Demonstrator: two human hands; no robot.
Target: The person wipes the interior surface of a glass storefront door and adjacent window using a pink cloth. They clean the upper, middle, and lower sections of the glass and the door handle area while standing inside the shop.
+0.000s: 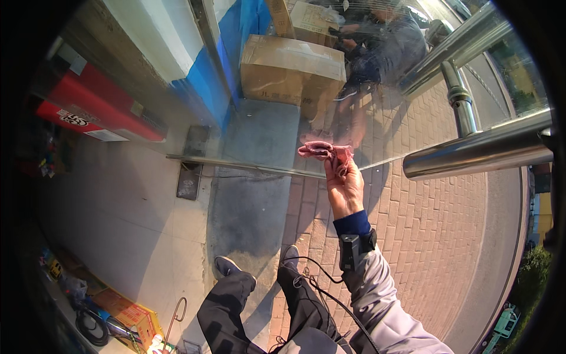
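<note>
My right hand (346,190) reaches forward from a grey sleeve with a dark blue cuff. Its fingers grip a crumpled pink cloth (329,152), held at the glass door (274,132) just above the pane's edge. Whether the cloth presses on the glass cannot be made out. A faint reflection of the hand and cloth shows in the pane. To the right of the hand, a thick stainless-steel tubular door handle (477,148) is fixed to the glass. My left hand is out of view.
Cardboard boxes (292,66) appear through the glass beside a blue-and-white wall (199,79). A red cabinet (106,101) stands left. A metal floor plate (189,183) lies by the door edge. Goods and a coiled black cable (91,327) sit lower left. Black cords hang by my right leg.
</note>
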